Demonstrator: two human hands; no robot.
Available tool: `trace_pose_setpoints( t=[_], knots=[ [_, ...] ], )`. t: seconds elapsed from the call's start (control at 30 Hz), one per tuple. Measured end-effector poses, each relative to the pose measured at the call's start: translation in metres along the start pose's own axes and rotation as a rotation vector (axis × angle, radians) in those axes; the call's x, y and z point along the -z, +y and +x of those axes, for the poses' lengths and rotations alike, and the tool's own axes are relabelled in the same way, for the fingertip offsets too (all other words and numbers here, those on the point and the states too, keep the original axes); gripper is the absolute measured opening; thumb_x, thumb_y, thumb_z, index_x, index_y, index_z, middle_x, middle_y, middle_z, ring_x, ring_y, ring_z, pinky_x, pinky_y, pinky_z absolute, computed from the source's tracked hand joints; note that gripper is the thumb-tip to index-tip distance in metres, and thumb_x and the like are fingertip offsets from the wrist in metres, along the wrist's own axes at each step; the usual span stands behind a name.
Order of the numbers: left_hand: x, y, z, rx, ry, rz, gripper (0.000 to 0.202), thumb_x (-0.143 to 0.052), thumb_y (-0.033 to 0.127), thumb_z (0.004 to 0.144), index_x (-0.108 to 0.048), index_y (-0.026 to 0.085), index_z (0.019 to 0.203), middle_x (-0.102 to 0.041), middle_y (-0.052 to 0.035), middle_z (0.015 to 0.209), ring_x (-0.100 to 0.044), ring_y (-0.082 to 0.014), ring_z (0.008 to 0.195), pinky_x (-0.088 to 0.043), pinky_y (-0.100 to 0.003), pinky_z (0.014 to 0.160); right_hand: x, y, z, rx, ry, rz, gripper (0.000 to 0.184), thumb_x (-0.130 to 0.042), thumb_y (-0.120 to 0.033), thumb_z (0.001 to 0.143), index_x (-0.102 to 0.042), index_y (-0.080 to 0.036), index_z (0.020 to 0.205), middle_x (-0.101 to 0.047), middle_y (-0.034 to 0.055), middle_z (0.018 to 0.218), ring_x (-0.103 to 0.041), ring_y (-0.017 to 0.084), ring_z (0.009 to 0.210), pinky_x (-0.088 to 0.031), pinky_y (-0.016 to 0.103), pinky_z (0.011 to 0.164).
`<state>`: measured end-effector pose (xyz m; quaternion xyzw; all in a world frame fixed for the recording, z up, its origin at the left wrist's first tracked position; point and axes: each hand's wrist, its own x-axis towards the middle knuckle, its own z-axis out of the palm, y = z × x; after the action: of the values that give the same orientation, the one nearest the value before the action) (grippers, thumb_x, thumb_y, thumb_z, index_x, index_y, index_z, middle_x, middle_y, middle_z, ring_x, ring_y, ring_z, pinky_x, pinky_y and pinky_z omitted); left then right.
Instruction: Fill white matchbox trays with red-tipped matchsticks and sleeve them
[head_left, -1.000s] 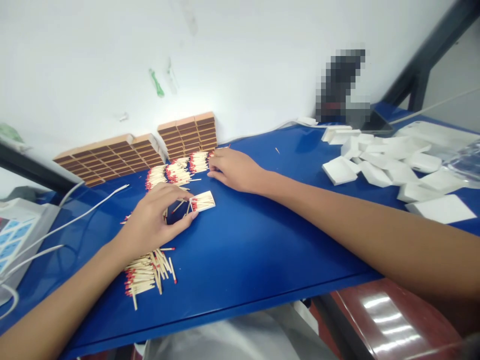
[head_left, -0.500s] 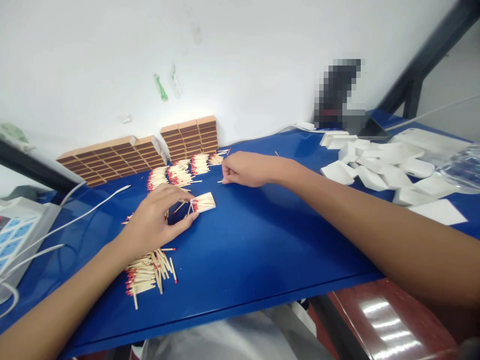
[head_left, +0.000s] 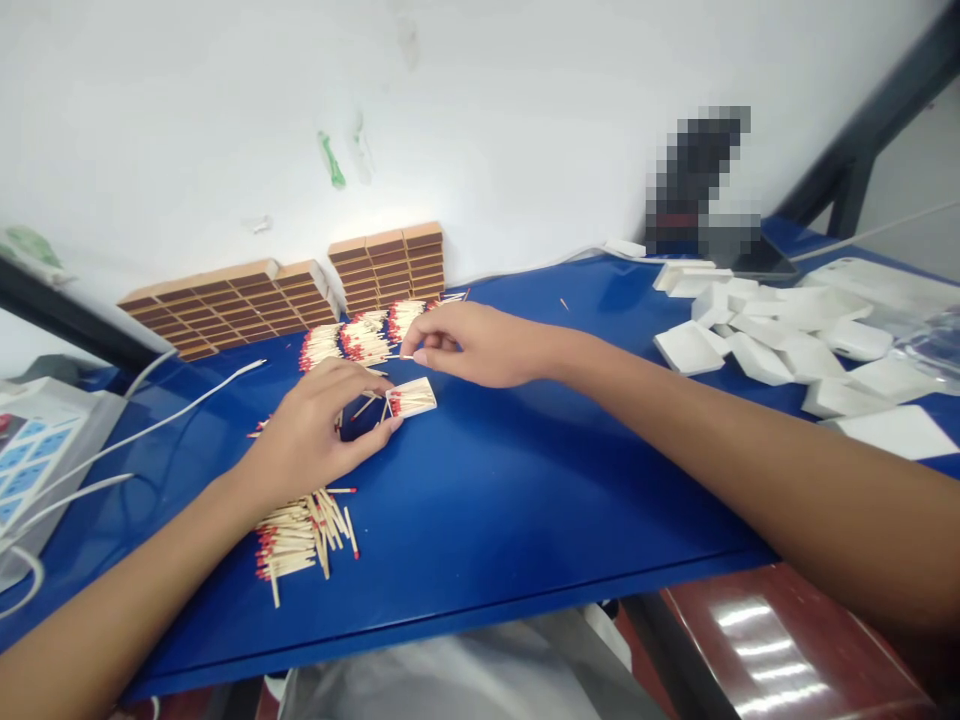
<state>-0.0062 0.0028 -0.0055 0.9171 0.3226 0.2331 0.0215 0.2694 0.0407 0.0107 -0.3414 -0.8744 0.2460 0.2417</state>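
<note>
A small white matchbox tray [head_left: 429,396], partly filled with red-tipped matches, lies on the blue table. My left hand [head_left: 307,430] grips its left end between thumb and index finger. Just behind the tray, my right hand [head_left: 480,345] is closed in a pinch, and a thin matchstick [head_left: 406,357] pokes out at its fingertips. Left of that hand are heaps of loose matches [head_left: 366,340], some of them hidden behind the fingers. Another pile of matches [head_left: 296,540] is spread in front of my left wrist.
Stacked matchboxes [head_left: 386,268] with brown sides stand along the wall, with a second stack [head_left: 232,305] to the left. White empty trays [head_left: 765,355] are heaped at the right. A power strip [head_left: 45,450] and white cables [head_left: 187,395] occupy the left side.
My right hand has moved left, closer to the match heaps, still pinching the matchstick. My left hand keeps hold of the tray. The view has shifted slightly.
</note>
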Motion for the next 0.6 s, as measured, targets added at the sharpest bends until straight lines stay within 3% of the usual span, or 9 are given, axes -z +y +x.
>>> trace_pose_setpoints(
  t=[0.13,0.27,0.37,0.47,0.6],
  knots=[
    [-0.001,-0.001,0.0,-0.025,-0.001,-0.002,0.019,-0.073,0.041,0.106,-0.076,0.025,0.117,-0.084,-0.0067,0.115,-0.077,-0.0275,0.111,-0.06,-0.045,0.102,-0.005,-0.001,0.001,-0.046,0.057,0.054,0.028,-0.056,-0.004,0.102,-0.077,-0.012,0.119,-0.07,0.0026,0.092,-0.056,0.014,0.081,-0.044,0.029,0.081],
    [0.0,-0.001,-0.001,-0.033,0.01,0.001,0.019,-0.073,0.04,0.107,-0.076,0.024,0.118,-0.084,-0.0073,0.116,-0.077,-0.0273,0.112,-0.06,-0.046,0.104,-0.01,-0.006,0.002,-0.106,0.114,0.198,0.019,-0.058,-0.006,0.099,-0.074,-0.013,0.108,-0.073,0.0036,0.092,-0.061,0.013,0.081,-0.047,0.028,0.078],
    [0.0,-0.001,0.0,-0.009,0.008,0.012,0.022,-0.072,0.042,0.106,-0.077,0.024,0.118,-0.085,-0.0074,0.116,-0.077,-0.0277,0.11,-0.06,-0.047,0.103,-0.011,-0.009,0.002,-0.113,0.149,0.346,0.004,-0.065,-0.016,0.101,-0.069,-0.015,0.101,-0.078,0.0052,0.094,-0.067,0.012,0.083,-0.051,0.026,0.077],
    [0.0,-0.001,0.0,0.024,0.013,0.033,0.024,-0.072,0.045,0.106,-0.077,0.024,0.117,-0.086,-0.0079,0.115,-0.077,-0.029,0.109,-0.06,-0.048,0.101,-0.011,-0.01,0.001,-0.139,0.163,0.442,0.01,-0.074,-0.023,0.1,-0.069,-0.015,0.098,-0.081,0.0056,0.094,-0.071,0.012,0.082,-0.053,0.025,0.076],
    [0.0,-0.002,-0.001,0.034,0.033,0.032,0.022,-0.072,0.042,0.106,-0.078,0.024,0.117,-0.086,-0.0077,0.114,-0.077,-0.0288,0.108,-0.06,-0.047,0.1,-0.013,-0.007,0.001,-0.137,0.148,0.394,0.01,-0.083,-0.021,0.093,-0.075,-0.015,0.091,-0.083,0.0055,0.093,-0.073,0.014,0.085,-0.052,0.027,0.079]
  ],
)
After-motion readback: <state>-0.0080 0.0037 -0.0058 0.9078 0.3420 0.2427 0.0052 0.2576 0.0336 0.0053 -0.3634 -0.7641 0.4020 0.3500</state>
